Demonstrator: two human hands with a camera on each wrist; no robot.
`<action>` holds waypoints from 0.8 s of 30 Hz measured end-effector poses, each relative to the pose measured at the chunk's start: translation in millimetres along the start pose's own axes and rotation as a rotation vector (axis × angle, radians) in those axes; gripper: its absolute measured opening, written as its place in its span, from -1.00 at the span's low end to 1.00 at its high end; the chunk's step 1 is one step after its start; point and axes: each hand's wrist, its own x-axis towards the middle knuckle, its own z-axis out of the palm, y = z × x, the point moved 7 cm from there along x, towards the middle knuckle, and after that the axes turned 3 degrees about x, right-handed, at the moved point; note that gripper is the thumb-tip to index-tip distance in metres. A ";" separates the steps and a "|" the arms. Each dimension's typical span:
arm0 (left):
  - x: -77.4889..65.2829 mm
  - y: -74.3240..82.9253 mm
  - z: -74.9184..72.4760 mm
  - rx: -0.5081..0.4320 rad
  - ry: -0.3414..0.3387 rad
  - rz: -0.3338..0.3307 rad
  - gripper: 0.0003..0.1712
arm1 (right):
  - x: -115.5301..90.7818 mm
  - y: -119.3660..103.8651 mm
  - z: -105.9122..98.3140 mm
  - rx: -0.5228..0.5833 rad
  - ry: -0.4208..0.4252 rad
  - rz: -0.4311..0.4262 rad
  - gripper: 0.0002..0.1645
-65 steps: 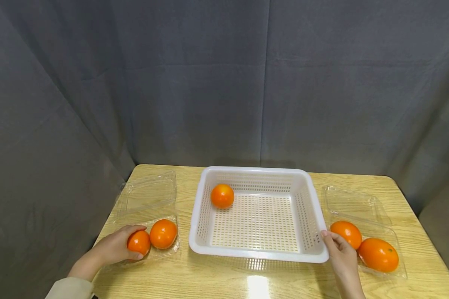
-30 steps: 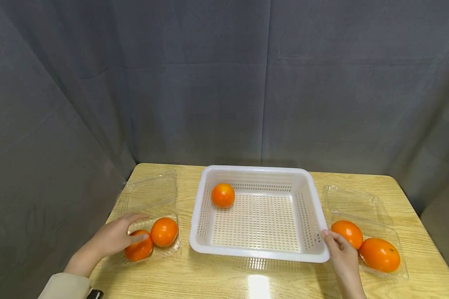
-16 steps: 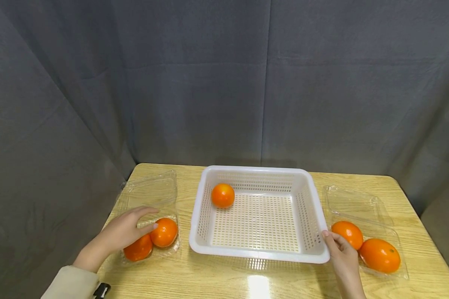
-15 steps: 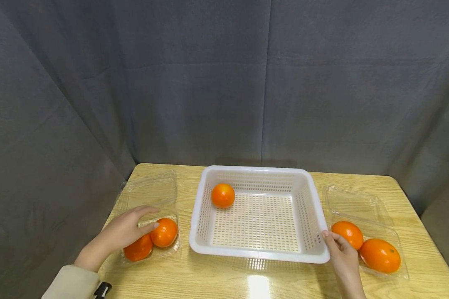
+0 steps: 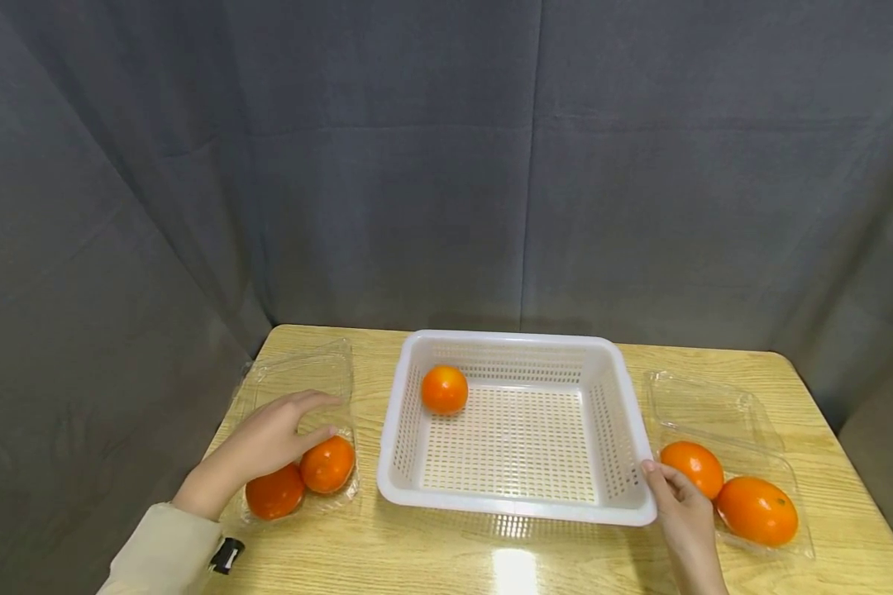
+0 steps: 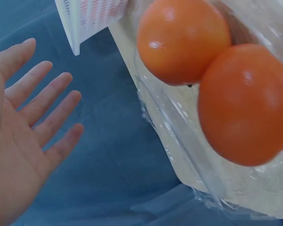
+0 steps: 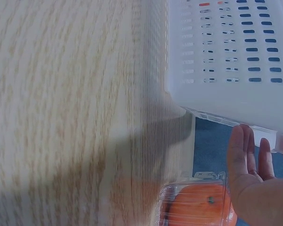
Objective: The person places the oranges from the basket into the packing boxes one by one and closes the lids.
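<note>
My left hand (image 5: 274, 435) hovers over the left clear plastic clamshell box (image 5: 298, 382), its fingers extended and holding nothing. Beneath and beside it in that box lie two oranges, the near orange (image 5: 274, 493) partly covered by the hand and the other orange (image 5: 328, 464) by the thumb tip. The left wrist view shows the spread fingers (image 6: 47, 101) apart from both fruits. With thumb and fingers my right hand (image 5: 682, 516) pinches the right rim of a white perforated basket (image 5: 517, 506); in the right wrist view its fingers (image 7: 250, 150) reach under that rim.
One orange (image 5: 444, 390) sits in the basket's back left corner. Right of the basket, a second open clamshell box (image 5: 707, 405) holds two oranges, one (image 5: 756, 511) nearer the front. A wooden table (image 5: 387, 554) carries everything, with grey curtains (image 5: 387, 207) behind and at the sides.
My left hand has let go of the near left orange, risen off it and shifted right and back over the box. The right hand keeps its hold on the basket rim.
</note>
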 end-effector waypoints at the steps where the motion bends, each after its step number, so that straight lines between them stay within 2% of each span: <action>1: 1.7 2.2 -0.6 0.003 0.000 0.005 -0.49 | 0.0 0.2 -0.2 -0.003 0.000 0.000 -0.28; 11: 19.4 24.9 0.2 -0.006 0.002 0.030 -0.53 | 0.8 1.4 -1.2 0.006 0.009 -0.009 -0.30; 24: 43.6 48.5 1.7 -0.027 -0.015 0.072 -0.51 | 0.3 -1.1 -1.4 -0.039 0.014 -0.015 -0.27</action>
